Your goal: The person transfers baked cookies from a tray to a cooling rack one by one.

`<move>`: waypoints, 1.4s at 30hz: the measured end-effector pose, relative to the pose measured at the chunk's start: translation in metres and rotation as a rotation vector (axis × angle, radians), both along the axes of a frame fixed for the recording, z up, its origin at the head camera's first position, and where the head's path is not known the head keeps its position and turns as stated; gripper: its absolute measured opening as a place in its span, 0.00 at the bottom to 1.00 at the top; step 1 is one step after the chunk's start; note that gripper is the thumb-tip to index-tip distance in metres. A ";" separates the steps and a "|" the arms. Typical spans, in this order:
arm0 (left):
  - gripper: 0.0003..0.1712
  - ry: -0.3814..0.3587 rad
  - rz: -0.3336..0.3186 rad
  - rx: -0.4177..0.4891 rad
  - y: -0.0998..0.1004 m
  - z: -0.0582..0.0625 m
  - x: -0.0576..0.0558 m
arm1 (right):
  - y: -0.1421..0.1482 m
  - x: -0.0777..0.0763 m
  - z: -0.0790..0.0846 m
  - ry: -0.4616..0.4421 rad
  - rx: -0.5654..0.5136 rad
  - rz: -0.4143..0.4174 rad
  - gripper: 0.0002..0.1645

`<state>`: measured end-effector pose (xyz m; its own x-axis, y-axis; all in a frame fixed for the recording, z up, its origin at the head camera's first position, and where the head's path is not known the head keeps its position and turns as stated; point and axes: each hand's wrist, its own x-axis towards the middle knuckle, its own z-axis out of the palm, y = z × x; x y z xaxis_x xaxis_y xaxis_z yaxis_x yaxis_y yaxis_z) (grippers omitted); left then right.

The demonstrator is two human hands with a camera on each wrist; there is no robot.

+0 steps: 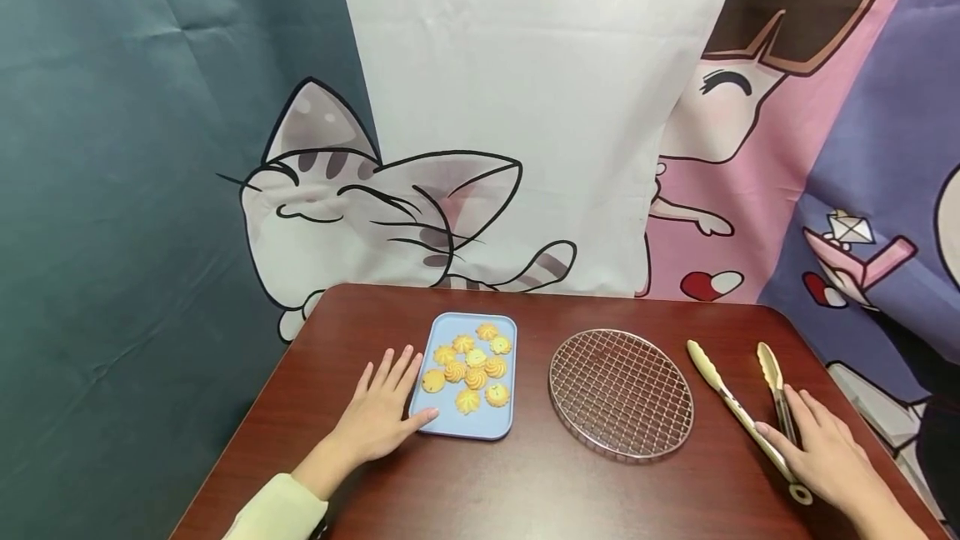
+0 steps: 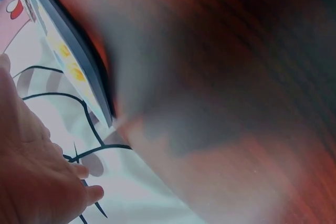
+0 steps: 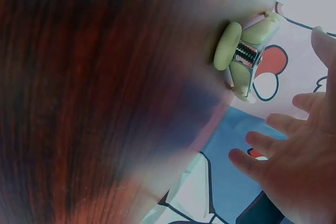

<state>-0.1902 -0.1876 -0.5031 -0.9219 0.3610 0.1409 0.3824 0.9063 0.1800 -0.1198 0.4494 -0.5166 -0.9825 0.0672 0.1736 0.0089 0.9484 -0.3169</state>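
A light blue tray (image 1: 468,425) carries several golden piped cookies (image 1: 476,378). At its left edge is my left hand (image 1: 382,419), palm down with fingers spread and the thumb overlapping the tray's rim. In the left wrist view the hand (image 2: 37,166) appears below the tray's side (image 2: 79,45). Tongs (image 1: 738,415) with cream tips and a ring at the handle end lie spread on the right. Over their handle hovers my right hand (image 1: 828,448), fingers extended. The right wrist view has this hand (image 3: 294,150) apart from the tongs' spring end (image 3: 239,56), holding nothing.
A round wire rack (image 1: 621,394) stands on the dark red wooden table (image 1: 540,482) between the tray and the tongs. Behind the table's far edge hangs a cartoon-printed curtain (image 1: 525,90) with a cat on it.
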 end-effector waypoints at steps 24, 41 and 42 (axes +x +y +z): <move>0.57 -0.085 0.064 0.024 0.008 -0.016 0.015 | 0.002 0.002 -0.001 -0.189 0.038 -0.022 0.60; 0.62 -0.145 0.103 0.002 0.017 -0.023 0.012 | -0.002 -0.003 -0.007 -0.107 0.035 0.009 0.60; 0.63 -0.148 0.105 0.001 0.017 -0.024 0.012 | -0.002 -0.004 -0.008 -0.103 0.035 0.011 0.60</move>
